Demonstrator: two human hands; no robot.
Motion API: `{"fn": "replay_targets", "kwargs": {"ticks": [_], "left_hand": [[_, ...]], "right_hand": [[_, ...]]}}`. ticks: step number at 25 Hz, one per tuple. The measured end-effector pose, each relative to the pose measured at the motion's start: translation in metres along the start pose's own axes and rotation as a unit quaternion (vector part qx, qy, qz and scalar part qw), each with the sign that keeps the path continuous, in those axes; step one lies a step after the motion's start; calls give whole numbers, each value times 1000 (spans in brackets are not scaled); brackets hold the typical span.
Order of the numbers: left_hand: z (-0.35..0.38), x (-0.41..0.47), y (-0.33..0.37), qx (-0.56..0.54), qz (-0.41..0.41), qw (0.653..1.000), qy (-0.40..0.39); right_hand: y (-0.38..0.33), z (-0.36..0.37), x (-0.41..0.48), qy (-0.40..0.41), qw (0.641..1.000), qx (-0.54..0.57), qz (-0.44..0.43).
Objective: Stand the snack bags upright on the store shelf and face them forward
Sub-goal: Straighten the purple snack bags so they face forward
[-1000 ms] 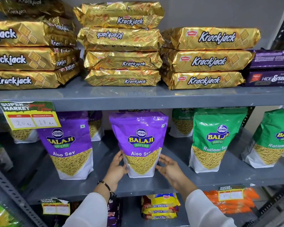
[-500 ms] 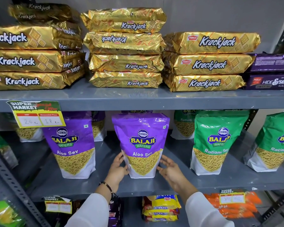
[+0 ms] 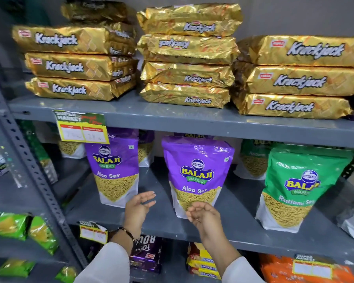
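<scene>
A purple Balaji Aloo Sev bag stands upright on the grey middle shelf, label facing me. A second purple Aloo Sev bag stands to its left, and a green Ratlami Sev bag stands to its right. My left hand hovers in the gap between the two purple bags, fingers apart, holding nothing. In front of the middle bag's lower edge my right hand hangs with loosely curled fingers and nothing in it. More bags stand behind, partly hidden.
Gold Krackjack packs lie stacked on the upper shelf. A price tag hangs from that shelf's edge. A perforated upright post stands at the left. Biscuit packs and orange packets sit on the lower shelf.
Both hands have let go of the middle purple bag and pulled back toward me. The view has swung to the left, and the bag stays upright.
</scene>
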State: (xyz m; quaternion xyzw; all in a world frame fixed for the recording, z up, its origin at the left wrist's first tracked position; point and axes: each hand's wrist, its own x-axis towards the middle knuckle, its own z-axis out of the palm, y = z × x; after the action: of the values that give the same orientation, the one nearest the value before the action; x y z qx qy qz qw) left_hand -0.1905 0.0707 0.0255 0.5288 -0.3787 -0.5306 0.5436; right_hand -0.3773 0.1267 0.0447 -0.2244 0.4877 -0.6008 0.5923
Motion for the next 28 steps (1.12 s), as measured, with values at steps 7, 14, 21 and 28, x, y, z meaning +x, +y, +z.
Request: {"fn": "replay_targets", "kwargs": {"ticks": [7, 14, 21, 28], "left_hand": [[-102, 19, 34, -60, 24, 993, 102], [-167, 86, 51, -70, 55, 994, 63], [-166, 118, 51, -36, 12, 995, -92], [-174, 106, 48, -21, -3, 996, -91]], "right_hand": [[48, 63, 16, -84, 995, -9, 60], [68, 133, 49, -38, 998, -36, 16], [91, 168, 56, -51, 993, -108, 17], [87, 175, 50, -91, 987, -130, 19]]}}
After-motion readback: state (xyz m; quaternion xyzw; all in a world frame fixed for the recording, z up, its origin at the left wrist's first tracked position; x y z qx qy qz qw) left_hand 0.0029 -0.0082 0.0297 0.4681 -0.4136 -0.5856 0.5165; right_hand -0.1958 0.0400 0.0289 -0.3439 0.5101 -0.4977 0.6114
